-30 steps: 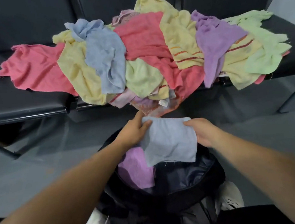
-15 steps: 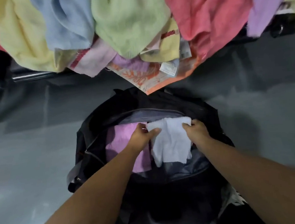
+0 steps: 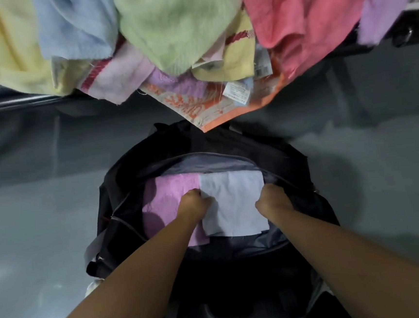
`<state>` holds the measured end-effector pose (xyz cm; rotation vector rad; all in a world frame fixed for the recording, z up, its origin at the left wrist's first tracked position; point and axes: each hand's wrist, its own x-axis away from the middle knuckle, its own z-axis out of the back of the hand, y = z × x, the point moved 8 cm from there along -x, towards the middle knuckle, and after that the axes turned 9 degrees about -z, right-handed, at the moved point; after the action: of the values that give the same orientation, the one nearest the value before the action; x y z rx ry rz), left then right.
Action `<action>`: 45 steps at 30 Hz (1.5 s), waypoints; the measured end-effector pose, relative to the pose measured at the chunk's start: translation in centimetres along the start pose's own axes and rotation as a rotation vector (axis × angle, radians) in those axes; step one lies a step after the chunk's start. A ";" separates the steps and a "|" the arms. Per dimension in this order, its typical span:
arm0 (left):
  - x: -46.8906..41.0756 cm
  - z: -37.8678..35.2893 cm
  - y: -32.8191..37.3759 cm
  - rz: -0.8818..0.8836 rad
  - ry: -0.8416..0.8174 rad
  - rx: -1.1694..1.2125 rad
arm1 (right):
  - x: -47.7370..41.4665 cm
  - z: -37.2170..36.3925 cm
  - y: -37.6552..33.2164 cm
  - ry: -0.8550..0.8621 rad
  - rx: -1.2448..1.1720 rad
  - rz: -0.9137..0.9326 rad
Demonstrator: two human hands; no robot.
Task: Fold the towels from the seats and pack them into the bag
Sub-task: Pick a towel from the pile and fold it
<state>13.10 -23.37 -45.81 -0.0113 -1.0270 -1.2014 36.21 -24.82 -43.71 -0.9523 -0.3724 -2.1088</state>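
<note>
Along the top edge of the view, a heap of loose terry towels (image 3: pixel 230 63) hangs over the front of a dark seat (image 3: pixel 21 104). From the left it shows a pale yellow towel (image 3: pixel 3 45), a light blue towel (image 3: pixel 75 26), a pale pink towel with a red stripe (image 3: pixel 117 78) and a light green towel (image 3: pixel 174 27). Next is an orange-and-white patterned towel (image 3: pixel 214 105), whose corner droops lowest, just above the far rim of the bag. A coral-red towel (image 3: pixel 299 11) follows, with a lilac towel (image 3: pixel 387 3) at the far right. White care labels (image 3: pixel 238 91) show just beside the patterned one.

Below the heap, on the grey floor (image 3: pixel 37 224), stands a black fabric bag (image 3: pixel 227 142) with its mouth wide open. Inside it, on the left, a folded pink terry towel (image 3: pixel 166 195) lies flat. The left hand (image 3: pixel 194 203) sits over that towel's right part, fingers curled, pinching the left edge of a folded pale blue-white terry towel (image 3: pixel 235 202). This pale towel lies flat in the right half of the bag, its left edge against the pink one. The right hand (image 3: pixel 272 199) is clenched on the pale towel's right edge, knuckles up, its fingertips hidden beneath it. Both bare forearms reach in from the bottom of the view.
</note>
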 end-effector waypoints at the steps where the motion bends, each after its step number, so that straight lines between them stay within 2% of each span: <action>1: 0.3 0.3 0.1 -0.006 -0.013 -0.023 | 0.5 0.5 -0.2 0.014 0.031 0.016; 5: 2.5 4.5 2.8 -0.098 -0.053 -0.198 | 3.5 3.6 -2.0 -0.019 0.061 0.135; 10: 8.0 13.7 10.1 -0.375 -0.001 -0.261 | 10.2 11.6 -6.6 0.058 0.055 0.351; 15: 14.6 22.1 16.9 -0.528 0.018 -0.471 | 18.9 19.4 -11.3 0.020 -0.091 0.556; 19: 19.7 28.8 21.9 -0.631 0.242 -0.636 | 25.2 26.2 -13.8 0.139 -0.123 0.681; 22: 21.7 33.5 24.4 -0.657 0.454 -0.555 | 27.7 31.6 -15.3 0.303 -0.238 0.733; 24: 21.7 35.8 25.1 -0.630 0.536 -0.497 | 28.6 34.3 -16.2 0.434 -0.255 0.755; 28: 19.7 37.7 24.7 -0.571 0.596 -0.496 | 28.4 36.7 -17.4 0.580 -0.203 0.756; 31: 17.7 37.9 23.2 -0.623 0.656 -0.395 | 25.9 37.5 -17.6 0.636 -0.159 0.655; 33: 15.5 37.9 21.3 -0.547 0.656 -0.311 | 24.4 37.7 -18.1 0.695 -0.148 0.626; 36: 13.3 38.9 19.3 -0.443 0.676 -0.185 | 24.5 35.7 -21.0 0.683 -0.130 0.769; 40: 14.1 41.6 18.4 -0.531 0.753 -0.059 | 26.5 31.6 -26.3 0.649 0.013 0.941; 43: 16.2 42.8 18.0 -0.633 0.765 0.051 | 28.2 30.1 -28.5 0.557 -0.095 1.060; 45: 18.0 43.1 18.1 -0.756 0.712 0.205 | 30.1 29.8 -29.0 0.414 -0.278 1.163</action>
<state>-1.05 -7.64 -0.39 0.9723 -0.5026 -1.5876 16.92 -5.98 -0.02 -0.5952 0.5872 -1.2025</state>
